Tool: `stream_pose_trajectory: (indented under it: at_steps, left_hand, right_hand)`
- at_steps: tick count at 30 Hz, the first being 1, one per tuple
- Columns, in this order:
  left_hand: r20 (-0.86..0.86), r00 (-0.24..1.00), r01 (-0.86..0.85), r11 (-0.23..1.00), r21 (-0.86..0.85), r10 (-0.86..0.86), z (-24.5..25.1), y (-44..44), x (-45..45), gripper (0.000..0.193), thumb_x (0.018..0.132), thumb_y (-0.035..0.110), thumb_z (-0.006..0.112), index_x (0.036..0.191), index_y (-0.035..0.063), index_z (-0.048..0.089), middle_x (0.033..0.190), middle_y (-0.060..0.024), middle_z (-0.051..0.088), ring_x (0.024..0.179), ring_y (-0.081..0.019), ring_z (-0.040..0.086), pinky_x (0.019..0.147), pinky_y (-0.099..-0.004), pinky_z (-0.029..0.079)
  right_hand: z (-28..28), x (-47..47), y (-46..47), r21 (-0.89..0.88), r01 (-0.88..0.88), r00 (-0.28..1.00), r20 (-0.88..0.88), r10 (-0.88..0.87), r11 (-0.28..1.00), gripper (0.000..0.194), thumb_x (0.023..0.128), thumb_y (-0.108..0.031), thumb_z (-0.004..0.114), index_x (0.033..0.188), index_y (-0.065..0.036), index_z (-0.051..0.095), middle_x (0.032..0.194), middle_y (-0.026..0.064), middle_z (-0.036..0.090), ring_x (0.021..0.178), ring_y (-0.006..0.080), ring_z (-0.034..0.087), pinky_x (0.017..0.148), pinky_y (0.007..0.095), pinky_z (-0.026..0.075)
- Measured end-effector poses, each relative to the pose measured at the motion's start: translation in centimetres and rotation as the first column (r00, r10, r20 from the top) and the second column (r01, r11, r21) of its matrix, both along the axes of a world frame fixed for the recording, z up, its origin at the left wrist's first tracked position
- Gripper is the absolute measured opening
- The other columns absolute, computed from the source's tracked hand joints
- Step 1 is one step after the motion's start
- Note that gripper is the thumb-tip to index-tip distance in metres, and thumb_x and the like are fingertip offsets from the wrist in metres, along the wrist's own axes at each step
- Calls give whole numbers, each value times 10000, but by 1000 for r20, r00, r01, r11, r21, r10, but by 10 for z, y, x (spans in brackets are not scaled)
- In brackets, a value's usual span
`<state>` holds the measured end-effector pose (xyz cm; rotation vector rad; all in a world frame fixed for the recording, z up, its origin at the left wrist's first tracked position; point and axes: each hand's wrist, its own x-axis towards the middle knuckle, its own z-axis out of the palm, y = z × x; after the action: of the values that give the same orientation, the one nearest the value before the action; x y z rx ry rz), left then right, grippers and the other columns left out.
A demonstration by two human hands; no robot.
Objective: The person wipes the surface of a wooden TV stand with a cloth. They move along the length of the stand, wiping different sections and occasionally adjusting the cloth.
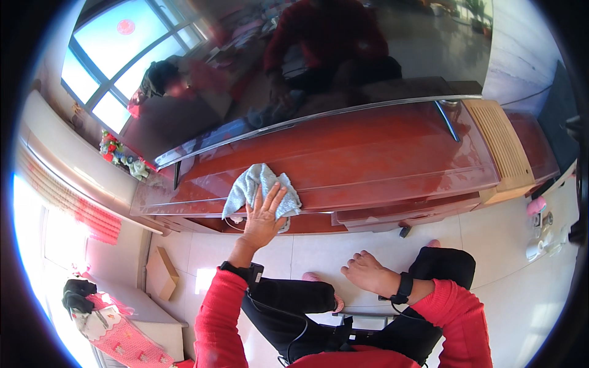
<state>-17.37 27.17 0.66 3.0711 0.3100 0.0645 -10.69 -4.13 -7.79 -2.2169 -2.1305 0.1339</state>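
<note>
My left hand (263, 218) lies flat over a light blue-grey cloth (257, 177), pressing it against the front edge of a glossy red-brown wooden TV cabinet (368, 152). The cloth is bunched, and part of it hangs past that edge. Above the lower floor and in front of the cabinet, my right hand (368, 275) hovers with its fingers curled in. I see nothing in it, though the palm side is hidden. Behind the cloth, a large dark television (322, 60) stands on the cabinet top and reflects the room.
A thin metal TV leg (447, 120) rests on the cabinet's right part, and another leg (176, 175) on its left. Artificial flowers (110, 146) stand at the left end. Below the top is an open compartment (317, 222). A cardboard box (161, 273) sits on the tiled floor.
</note>
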Motion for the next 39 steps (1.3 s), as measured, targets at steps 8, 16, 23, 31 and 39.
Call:
stream_pose_trajectory:
  at_steps: [8, 16, 23, 31, 39]
  left_hand:
    - [-63, 991, 118, 992, 42, -116, 6, -87, 56, 852, 885, 351, 710, 1594, 294, 241, 1659, 26, 206, 1515, -420, 159, 1088, -764, 242]
    - [122, 928, 342, 935, 92, -351, -10, -179, 123, 869, 847, 430, 733, 1578, 288, 285, 1642, 1, 237, 1497, -433, 191, 1080, -765, 238]
    - [40, 924, 374, 921, 107, -379, -1, -127, 96, 914, 843, 373, 755, 1591, 349, 229, 1676, 57, 153, 1526, -381, 159, 1130, -696, 273]
    - [-43, 987, 158, 987, 20, -157, 16, -27, 24, 914, 801, 273, 764, 1575, 352, 284, 1663, 63, 207, 1531, -359, 170, 1149, -685, 250]
    - [-51, 999, 11, 1000, -12, -11, 14, 21, -9, 794, 840, 241, 674, 1548, 358, 334, 1652, 60, 231, 1526, -383, 167, 1120, -744, 236]
  right_hand:
    - [9, -6, -1, -66, -7, 1000, 18, 8, 998, 129, 863, -151, 596, 966, -101, 653, 866, 52, 680, 904, 233, 660, 796, 381, 488]
    - [5, 2, -3, -138, 17, 998, -65, -26, 990, 149, 872, -167, 578, 985, -122, 665, 891, 66, 695, 909, 247, 663, 777, 398, 496]
    - [3, 5, -1, -143, 47, 998, -24, -51, 989, 164, 891, -155, 556, 1017, -133, 660, 907, 58, 692, 912, 244, 662, 782, 399, 500]
    - [-2, 1, 3, -166, 31, 1000, 4, -31, 986, 158, 888, -155, 571, 1011, -109, 658, 912, 65, 692, 936, 244, 667, 808, 400, 507]
    - [1, 2, 2, -131, 25, 1000, 2, -25, 991, 146, 878, -141, 585, 998, -94, 655, 887, 76, 683, 932, 260, 669, 839, 400, 500]
